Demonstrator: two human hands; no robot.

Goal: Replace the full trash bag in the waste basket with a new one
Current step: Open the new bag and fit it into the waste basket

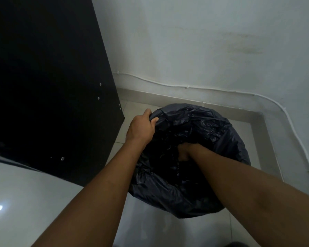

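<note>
crinkled black plastic trash bag (212, 125), draped over the basket on the tiled floor (150, 229): our left hand (141, 129) pinches its far-left rim shut, our right hand (183, 151) sunk inside at centre, its closure indiscernible.

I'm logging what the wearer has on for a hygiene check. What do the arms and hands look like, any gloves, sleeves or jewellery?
Both forearms are bare up to the frame edge, no sleeves showing. The left hand has no glove, ring or watch. The right hand is partly hidden, but its wrist is bare.
</note>
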